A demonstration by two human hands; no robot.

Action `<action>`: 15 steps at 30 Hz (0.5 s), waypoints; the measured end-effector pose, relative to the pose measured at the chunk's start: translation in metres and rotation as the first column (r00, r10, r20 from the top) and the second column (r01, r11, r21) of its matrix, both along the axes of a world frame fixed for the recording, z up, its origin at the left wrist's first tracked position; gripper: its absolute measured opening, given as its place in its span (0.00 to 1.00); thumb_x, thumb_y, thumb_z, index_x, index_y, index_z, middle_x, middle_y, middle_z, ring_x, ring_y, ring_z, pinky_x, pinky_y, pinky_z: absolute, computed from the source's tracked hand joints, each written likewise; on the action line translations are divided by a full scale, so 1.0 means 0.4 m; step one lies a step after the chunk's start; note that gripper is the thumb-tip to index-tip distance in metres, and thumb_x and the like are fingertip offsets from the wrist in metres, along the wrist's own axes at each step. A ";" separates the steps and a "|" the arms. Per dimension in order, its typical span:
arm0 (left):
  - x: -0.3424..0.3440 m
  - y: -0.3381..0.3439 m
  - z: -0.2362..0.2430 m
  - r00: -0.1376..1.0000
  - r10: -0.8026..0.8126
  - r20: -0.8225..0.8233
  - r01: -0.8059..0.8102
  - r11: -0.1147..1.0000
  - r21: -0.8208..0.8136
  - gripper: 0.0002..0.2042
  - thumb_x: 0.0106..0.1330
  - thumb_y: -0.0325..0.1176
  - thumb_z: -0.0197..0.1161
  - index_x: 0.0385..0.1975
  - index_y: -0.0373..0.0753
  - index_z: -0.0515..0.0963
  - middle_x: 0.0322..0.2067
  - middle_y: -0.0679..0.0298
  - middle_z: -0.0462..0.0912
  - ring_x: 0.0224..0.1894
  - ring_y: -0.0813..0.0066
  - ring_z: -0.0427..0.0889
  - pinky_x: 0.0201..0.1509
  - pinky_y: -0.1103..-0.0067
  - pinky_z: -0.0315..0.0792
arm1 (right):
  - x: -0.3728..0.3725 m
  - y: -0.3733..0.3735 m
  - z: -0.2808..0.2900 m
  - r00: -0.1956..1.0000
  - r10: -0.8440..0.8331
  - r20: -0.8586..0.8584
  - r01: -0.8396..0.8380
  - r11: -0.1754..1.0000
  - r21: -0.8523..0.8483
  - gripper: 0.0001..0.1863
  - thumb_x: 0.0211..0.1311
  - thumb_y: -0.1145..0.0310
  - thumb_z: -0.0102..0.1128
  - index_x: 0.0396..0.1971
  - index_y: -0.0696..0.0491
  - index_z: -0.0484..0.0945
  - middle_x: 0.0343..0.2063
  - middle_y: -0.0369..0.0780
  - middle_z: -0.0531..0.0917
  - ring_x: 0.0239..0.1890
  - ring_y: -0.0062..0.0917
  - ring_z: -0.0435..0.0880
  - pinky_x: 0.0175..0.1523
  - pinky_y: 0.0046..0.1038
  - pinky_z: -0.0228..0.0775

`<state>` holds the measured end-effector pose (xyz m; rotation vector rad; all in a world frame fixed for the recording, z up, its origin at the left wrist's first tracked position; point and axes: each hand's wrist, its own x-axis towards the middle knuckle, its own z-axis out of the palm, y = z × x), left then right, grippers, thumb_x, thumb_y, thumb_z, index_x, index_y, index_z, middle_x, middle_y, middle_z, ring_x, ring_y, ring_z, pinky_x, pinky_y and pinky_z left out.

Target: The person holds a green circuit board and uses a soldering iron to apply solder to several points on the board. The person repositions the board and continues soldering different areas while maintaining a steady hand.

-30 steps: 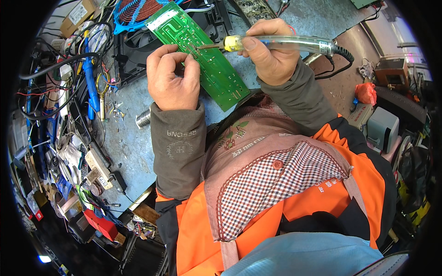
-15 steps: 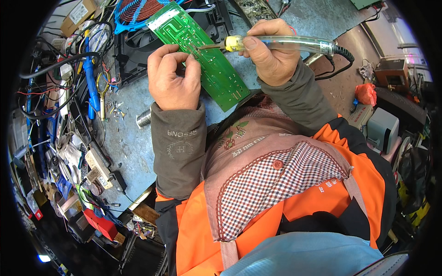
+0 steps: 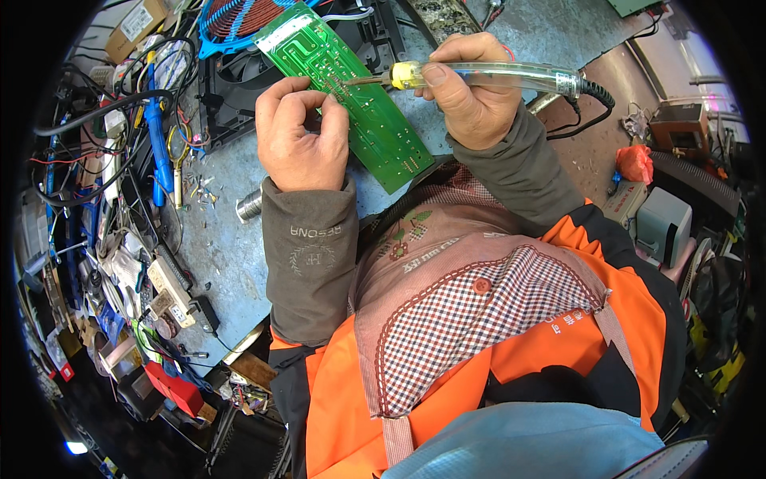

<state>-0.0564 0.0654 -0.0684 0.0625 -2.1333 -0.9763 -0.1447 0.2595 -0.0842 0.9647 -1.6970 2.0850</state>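
A long green circuit board (image 3: 383, 132) lies slanted above the bench, its soldered side facing up. At its left edge is my left hand (image 3: 303, 144), fingers curled and thumb bent over the edge; the fingertips' grip is partly hidden. My right hand (image 3: 477, 96) holds a soldering iron (image 3: 519, 77) with a clear handle and a yellow collar, thumb and fingers wrapped near the collar. The iron points left, and its dark tip meets the solder points near the middle of the board, close to my left fingertips. A black cord leaves its back end.
Beneath the board's far part sits a black fan frame (image 3: 239, 100), beside a blue-rimmed copper coil (image 3: 247, 24). A solder spool (image 3: 249, 207) stands left of my left sleeve. Tools, cables and a blue-handled tool (image 3: 159, 152) crowd the left side. A red box (image 3: 174, 389) lies lower left.
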 end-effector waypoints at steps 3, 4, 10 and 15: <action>0.000 -0.001 -0.001 1.000 -0.004 -0.005 0.004 1.000 0.006 0.05 0.59 0.19 0.72 0.31 0.33 0.83 0.45 0.55 0.84 0.32 0.75 0.82 0.35 0.79 0.78 | 0.004 0.002 0.000 1.000 -0.007 0.014 0.007 1.000 -0.021 0.13 0.67 0.67 0.74 0.40 0.60 0.80 0.28 0.35 0.83 0.28 0.13 0.79 0.32 0.18 0.71; 0.000 -0.001 -0.001 1.000 -0.006 -0.007 0.006 1.000 0.008 0.05 0.58 0.19 0.72 0.31 0.33 0.83 0.45 0.55 0.84 0.32 0.75 0.82 0.34 0.79 0.78 | 0.004 0.002 -0.001 1.000 -0.007 0.022 0.008 0.999 -0.031 0.13 0.67 0.68 0.74 0.40 0.60 0.80 0.28 0.35 0.83 0.27 0.13 0.79 0.32 0.18 0.70; 0.002 0.001 0.001 1.000 -0.007 -0.005 0.007 1.000 -0.003 0.05 0.58 0.19 0.72 0.32 0.32 0.83 0.45 0.55 0.84 0.32 0.75 0.82 0.34 0.79 0.78 | 0.000 0.001 -0.003 0.999 0.023 -0.022 -0.025 0.995 -0.095 0.12 0.68 0.69 0.73 0.41 0.59 0.79 0.26 0.34 0.83 0.27 0.11 0.78 0.32 0.17 0.70; 0.003 0.002 0.003 1.000 -0.006 0.005 0.006 1.000 0.002 0.05 0.59 0.19 0.72 0.32 0.33 0.83 0.45 0.55 0.83 0.32 0.75 0.82 0.35 0.79 0.78 | -0.001 0.003 -0.007 0.999 0.037 -0.004 -0.037 0.996 -0.082 0.13 0.68 0.69 0.73 0.41 0.60 0.79 0.26 0.34 0.84 0.27 0.11 0.78 0.32 0.17 0.70</action>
